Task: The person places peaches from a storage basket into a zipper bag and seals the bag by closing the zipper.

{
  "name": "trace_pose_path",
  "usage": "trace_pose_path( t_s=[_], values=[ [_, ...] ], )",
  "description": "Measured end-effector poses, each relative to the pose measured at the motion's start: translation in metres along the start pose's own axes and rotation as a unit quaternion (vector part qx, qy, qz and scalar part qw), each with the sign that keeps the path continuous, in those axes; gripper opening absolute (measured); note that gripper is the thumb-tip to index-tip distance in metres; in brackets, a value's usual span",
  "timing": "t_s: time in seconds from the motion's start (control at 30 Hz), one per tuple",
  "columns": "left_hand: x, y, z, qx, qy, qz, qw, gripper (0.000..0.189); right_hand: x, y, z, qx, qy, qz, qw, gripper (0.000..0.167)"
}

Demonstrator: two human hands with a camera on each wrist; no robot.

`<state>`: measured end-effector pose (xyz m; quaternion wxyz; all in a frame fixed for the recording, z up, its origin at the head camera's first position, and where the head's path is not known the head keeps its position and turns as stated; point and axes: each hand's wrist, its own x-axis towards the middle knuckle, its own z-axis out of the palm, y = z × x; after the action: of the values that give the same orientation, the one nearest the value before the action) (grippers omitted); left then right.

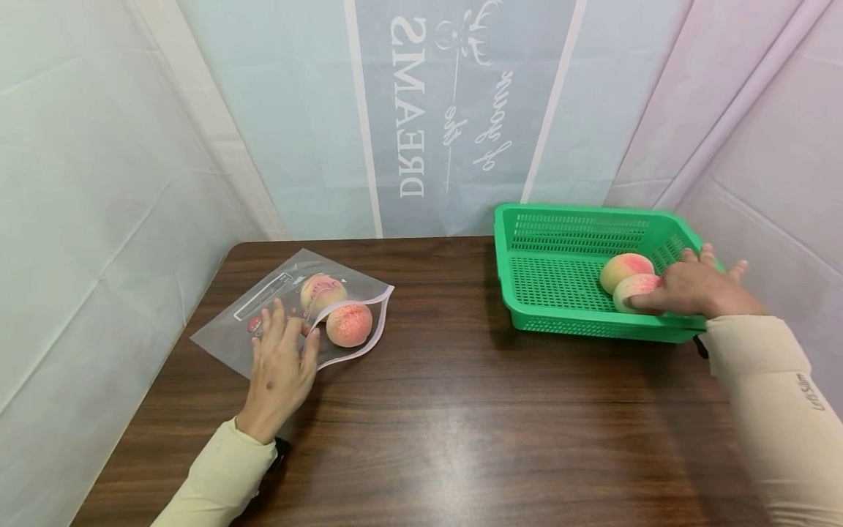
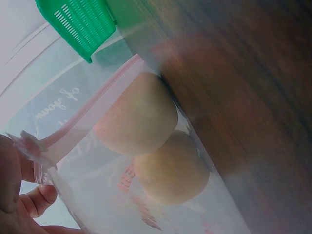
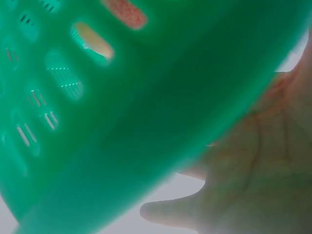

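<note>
A clear zip bag (image 1: 263, 293) lies on the left of the table with its mouth towards the right. Inside are two peaches, a redder peach (image 1: 350, 324) at the mouth and a paler peach (image 1: 321, 294) behind it. My left hand (image 1: 279, 369) pinches the bag's edge beside the mouth, as the left wrist view shows. Over the right rim of the green basket (image 1: 546, 315), my right hand (image 1: 701, 285) has its fingers spread, one of them lying across the nearer peach (image 1: 632, 291). Another peach (image 1: 626, 271) sits just behind that one in the basket.
The dark wooden table (image 1: 435, 395) runs between bag and basket. A printed curtain (image 1: 454, 110) hangs along its back edge, and white sheeting (image 1: 99, 190) stands at the left. The basket's raised walls surround its peaches.
</note>
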<state>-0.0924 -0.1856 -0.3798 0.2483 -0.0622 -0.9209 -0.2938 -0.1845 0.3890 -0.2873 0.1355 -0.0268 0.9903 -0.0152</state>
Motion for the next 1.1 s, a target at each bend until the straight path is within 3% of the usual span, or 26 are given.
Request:
trace_pose_path(
  t_s=[0.6,1.1],
  values=[
    [0.000,0.000,0.000,0.002,0.000,0.000,1.0000,0.015,-0.002,-0.022,-0.001,-0.018,0.050,-0.019,0.9984,0.075],
    [-0.001,0.001,0.001,0.001,0.000,0.003,1.0000,0.015,-0.004,-0.038,-0.001,-0.008,0.071,-0.035,0.9968,0.077]
  ],
)
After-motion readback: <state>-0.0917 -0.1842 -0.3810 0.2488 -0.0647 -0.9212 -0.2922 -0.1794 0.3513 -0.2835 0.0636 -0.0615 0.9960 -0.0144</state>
